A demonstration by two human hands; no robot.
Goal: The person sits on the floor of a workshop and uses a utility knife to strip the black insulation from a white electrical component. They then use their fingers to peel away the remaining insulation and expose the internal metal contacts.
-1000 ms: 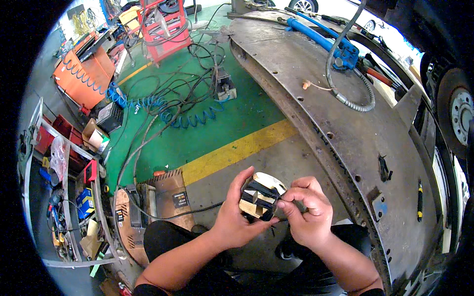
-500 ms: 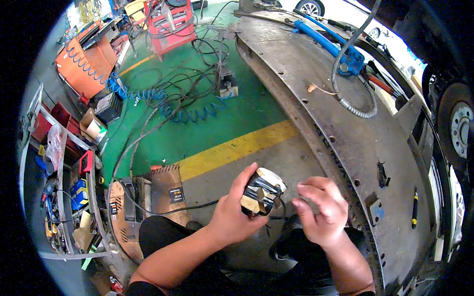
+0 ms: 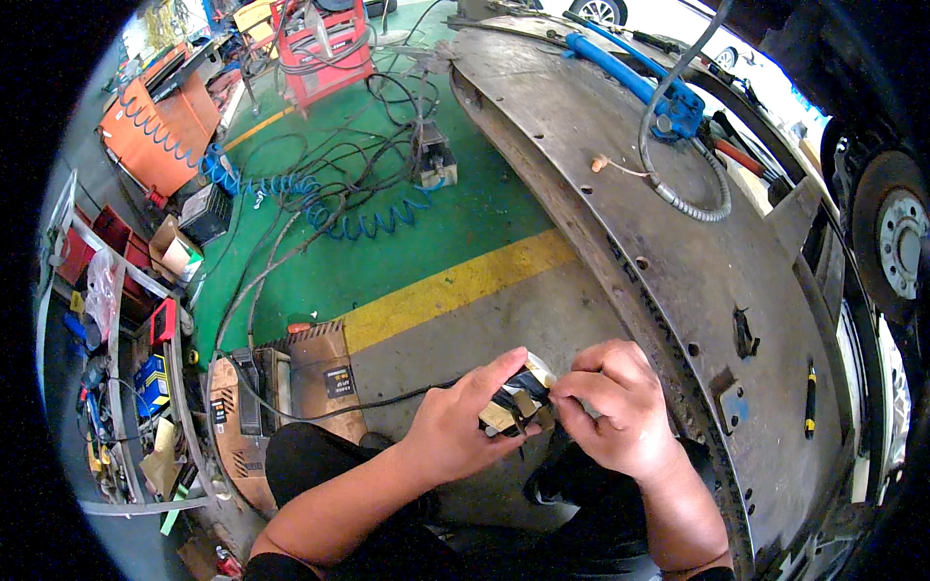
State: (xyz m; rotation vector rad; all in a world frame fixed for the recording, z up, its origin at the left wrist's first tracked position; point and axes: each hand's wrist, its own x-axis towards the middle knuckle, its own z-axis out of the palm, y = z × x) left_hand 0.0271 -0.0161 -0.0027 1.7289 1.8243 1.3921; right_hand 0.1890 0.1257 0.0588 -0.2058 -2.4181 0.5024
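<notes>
My left hand (image 3: 453, 424) is wrapped round a small, chunky black-and-cream piece (image 3: 524, 399), held above my knees. Dark strips like tape cross its side, and its top looks whitish. Fingers and palm cover its left part, so its exact kind cannot be told. At its right edge, my right hand (image 3: 618, 407) is closed in a pinch, the fingertips at or touching the piece. Whatever lies between those fingertips is hidden.
A large steel plate (image 3: 668, 242) bearing a blue hydraulic ram (image 3: 620, 73) and a black-yellow pen-like tool (image 3: 811, 397) curves along the right. Flattened cardboard (image 3: 315, 387) lies left of my knees. Cables and a blue coiled hose (image 3: 349, 225) cross the green floor. A cluttered shelf (image 3: 116, 368) stands left.
My right hand has moved left to the piece, and its spread fingers have closed into a pinch. The left hand has tilted the piece and lowered it slightly.
</notes>
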